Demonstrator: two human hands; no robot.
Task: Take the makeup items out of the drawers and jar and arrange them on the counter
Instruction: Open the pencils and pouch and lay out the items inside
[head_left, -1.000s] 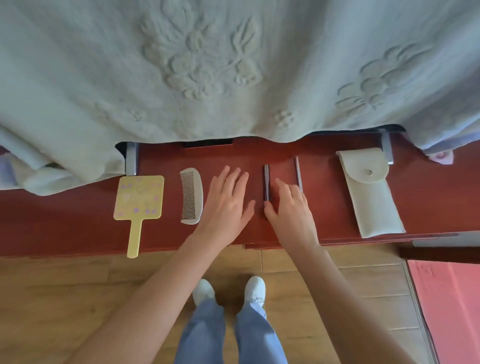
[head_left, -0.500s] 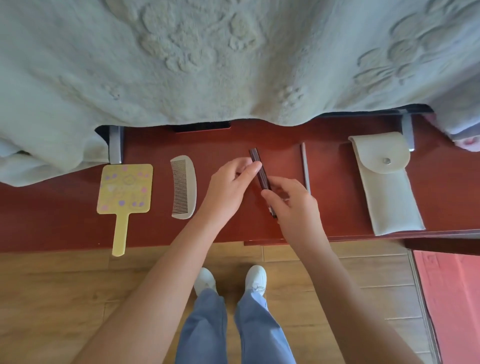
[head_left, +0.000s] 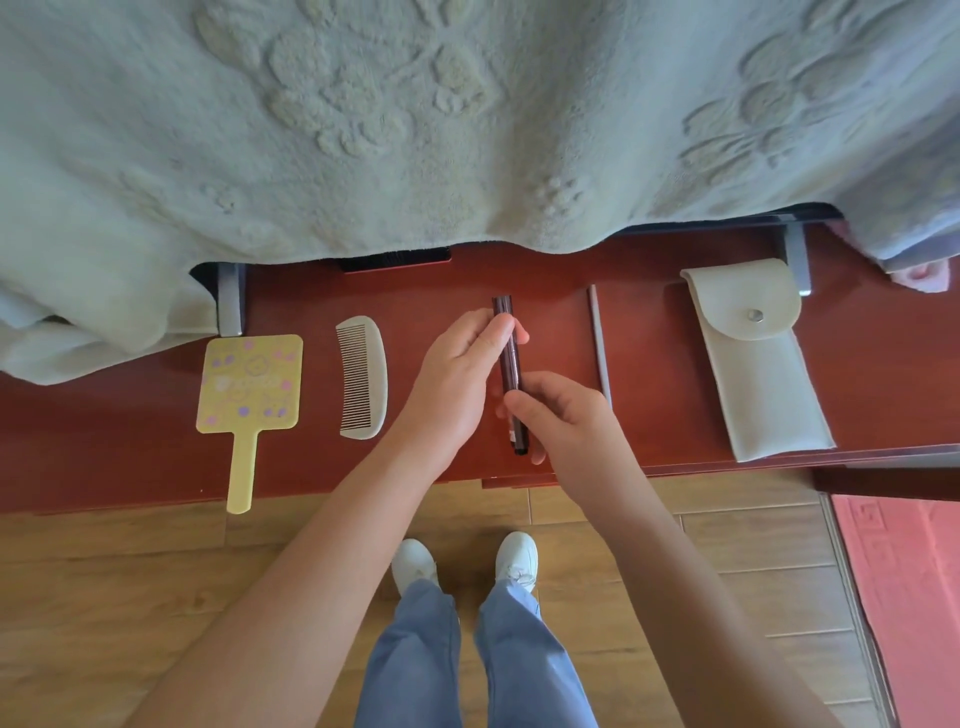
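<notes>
Pinched near the far end by the left hand (head_left: 457, 374), gripped near the near end in the curled fingers of the right hand (head_left: 561, 421): a slim dark-brown makeup pencil (head_left: 509, 364), lengthwise over the middle of the red-brown wooden counter (head_left: 649, 410). Just right, a thin grey stick (head_left: 599, 343); farther right, a cream felt pouch (head_left: 763, 374), flap snapped, contents unseen. Left, a pale curved comb (head_left: 363, 376) and a yellow paddle-shaped mirror (head_left: 249, 384), handle overhanging the front edge. Over the back edge, a fluffy embossed blanket (head_left: 467, 130).

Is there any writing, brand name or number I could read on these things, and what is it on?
Nothing here can be read.
On the yellow hand mirror: pale lettering across the middle, too blurred to read.
On the dark makeup pen: any print is too small to tell.
</notes>
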